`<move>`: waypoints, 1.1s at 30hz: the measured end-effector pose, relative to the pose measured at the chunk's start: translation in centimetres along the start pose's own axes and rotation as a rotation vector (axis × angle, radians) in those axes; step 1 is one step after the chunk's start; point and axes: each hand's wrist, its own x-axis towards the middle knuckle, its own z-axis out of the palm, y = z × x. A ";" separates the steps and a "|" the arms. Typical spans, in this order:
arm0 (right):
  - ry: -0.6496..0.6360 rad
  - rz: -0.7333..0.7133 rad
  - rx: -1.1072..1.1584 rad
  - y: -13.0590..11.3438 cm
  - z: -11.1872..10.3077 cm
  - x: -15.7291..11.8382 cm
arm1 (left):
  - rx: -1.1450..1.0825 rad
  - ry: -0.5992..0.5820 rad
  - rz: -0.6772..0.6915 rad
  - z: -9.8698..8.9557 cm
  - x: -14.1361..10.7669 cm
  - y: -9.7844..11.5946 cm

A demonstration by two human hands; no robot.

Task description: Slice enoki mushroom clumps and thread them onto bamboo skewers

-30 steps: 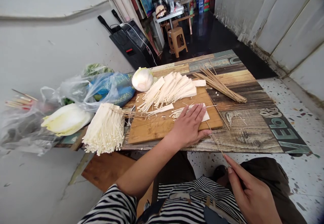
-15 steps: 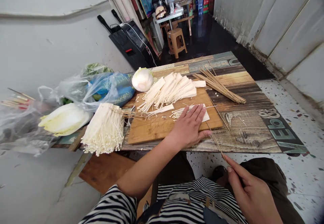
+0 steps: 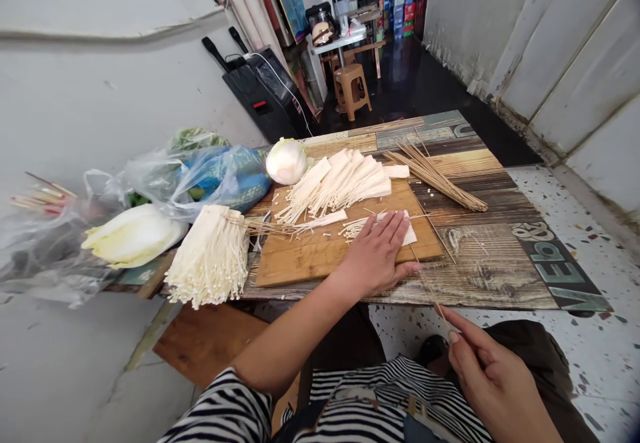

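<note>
My left hand (image 3: 377,256) lies flat, fingers stretched out, over a small bunch of enoki mushrooms (image 3: 409,231) on the wooden cutting board (image 3: 295,261). Between thumb and fingertips my right hand (image 3: 493,363) pinches a thin bamboo skewer (image 3: 441,313) in front of the table edge. The skewer points up and left at the bunch under my left palm; whether its tip is inside is hidden. A row of flat enoki bunches (image 3: 345,179) lies at the back of the board. Beside the board's left edge rests a bigger enoki clump (image 3: 209,256).
Loose bamboo skewers (image 3: 443,179) lie at the back right of the table (image 3: 490,263). Left are a napa cabbage half (image 3: 135,235), a round cabbage piece (image 3: 287,161) and plastic bags (image 3: 220,176). A brown stool (image 3: 351,86) stands beyond the table.
The view has shifted slightly. My left hand stays flat on the same bunch, and my right hand still pinches the skewer in nearly the same place.
</note>
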 end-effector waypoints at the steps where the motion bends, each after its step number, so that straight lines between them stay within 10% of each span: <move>1: -0.013 -0.012 0.002 0.1 0.0 0.0 | 0.001 0.002 0.001 0.0 0.0 0.0; 33: -0.046 -0.065 -0.051 -1.6 0.3 1.2 | -0.020 0.021 0.013 0.1 0.0 0.0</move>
